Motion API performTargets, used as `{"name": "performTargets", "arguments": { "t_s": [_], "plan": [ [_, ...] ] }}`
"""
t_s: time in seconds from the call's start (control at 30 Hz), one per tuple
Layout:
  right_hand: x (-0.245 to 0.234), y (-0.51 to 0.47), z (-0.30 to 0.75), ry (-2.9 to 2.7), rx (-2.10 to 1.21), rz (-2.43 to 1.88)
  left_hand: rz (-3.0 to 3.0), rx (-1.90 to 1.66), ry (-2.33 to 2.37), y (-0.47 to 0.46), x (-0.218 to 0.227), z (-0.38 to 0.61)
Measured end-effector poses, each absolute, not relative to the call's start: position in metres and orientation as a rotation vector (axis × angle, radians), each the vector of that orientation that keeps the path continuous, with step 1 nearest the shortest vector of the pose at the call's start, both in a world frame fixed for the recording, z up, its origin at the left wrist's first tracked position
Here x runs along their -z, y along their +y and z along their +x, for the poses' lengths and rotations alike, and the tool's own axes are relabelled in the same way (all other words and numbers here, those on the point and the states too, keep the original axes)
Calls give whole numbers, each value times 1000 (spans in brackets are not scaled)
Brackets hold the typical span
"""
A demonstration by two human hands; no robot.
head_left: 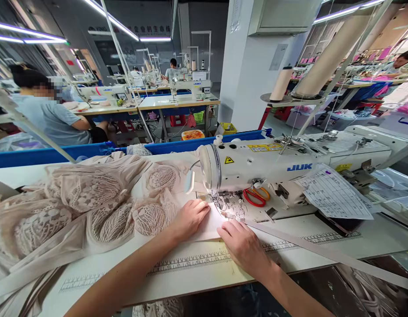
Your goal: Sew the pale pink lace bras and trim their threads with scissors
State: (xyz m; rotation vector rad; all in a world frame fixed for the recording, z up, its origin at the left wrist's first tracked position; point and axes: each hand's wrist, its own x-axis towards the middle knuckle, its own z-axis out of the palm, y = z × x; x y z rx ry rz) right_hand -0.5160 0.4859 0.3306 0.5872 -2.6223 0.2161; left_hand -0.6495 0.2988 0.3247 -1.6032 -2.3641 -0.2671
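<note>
A pale beige bra [210, 223] lies partly under the needle area of a white sewing machine [263, 163]. Its lace cup [151, 215] spreads out to the left. My left hand [191, 218] grips the bra's fabric just left of the presser foot, fingers close together. On the near side, my right hand [240, 244] pinches the fabric edge, with its fingertips by a narrow beige elastic band [309, 244] that runs in from the right. The fingertips partly hide the fabric edge. Red-and-orange-handled scissors [255, 197] rest on the machine bed behind my right hand.
More lace bras [88, 193] are heaped on the table's left. A paper form [336, 191] hangs over a dark object at the right. Printed rulers [191, 263] mark the table's front. Thread cones [281, 83] stand behind the machine. A person [48, 110] sits at the far left.
</note>
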Motion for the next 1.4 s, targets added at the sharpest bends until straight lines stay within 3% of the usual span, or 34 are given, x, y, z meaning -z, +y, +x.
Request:
{"name": "performTargets", "arguments": {
  "t_s": [0.27,0.5,1.4],
  "plan": [
    [-320,486,-505,-2501,-654,557,-1699,316,-2523,285,-342,-620],
    [-319,484,-507,-2445,-768,495,-1650,140,-2501,293,-333,-624],
    [-325,490,-508,-2483,-586,491,-1575,316,-2416,319,-329,-635]
  ]
}}
